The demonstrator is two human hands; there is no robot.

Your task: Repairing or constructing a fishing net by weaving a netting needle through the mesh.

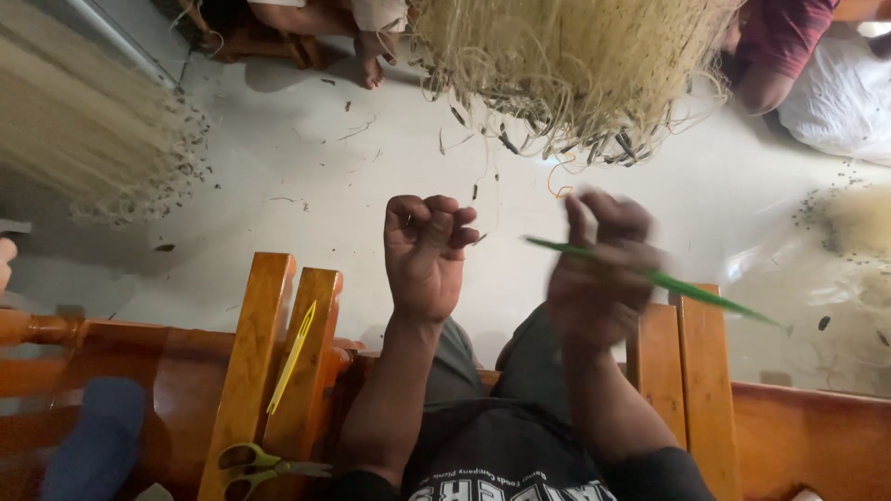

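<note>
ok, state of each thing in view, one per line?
left hand: fisted, nothing visible in it
right hand: motion-blurred, closed on green needle
green needle: held, slanting down to the right
yellow needle: lying loose on wooden armrest
scissors: blades shut, on the armrest
net: bunched, hanging

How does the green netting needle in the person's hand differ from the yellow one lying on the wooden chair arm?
The slim green plastic needle is gripped in the blurred right hand, lifted and lying nearly level across the view. The slim yellow plastic needle rests untouched on the orange wooden chair arm, running lengthwise along its slats, near yellow-handled scissors. The green one shows motion blur; the yellow one is sharp. Both are long, thin and pointed.
</note>
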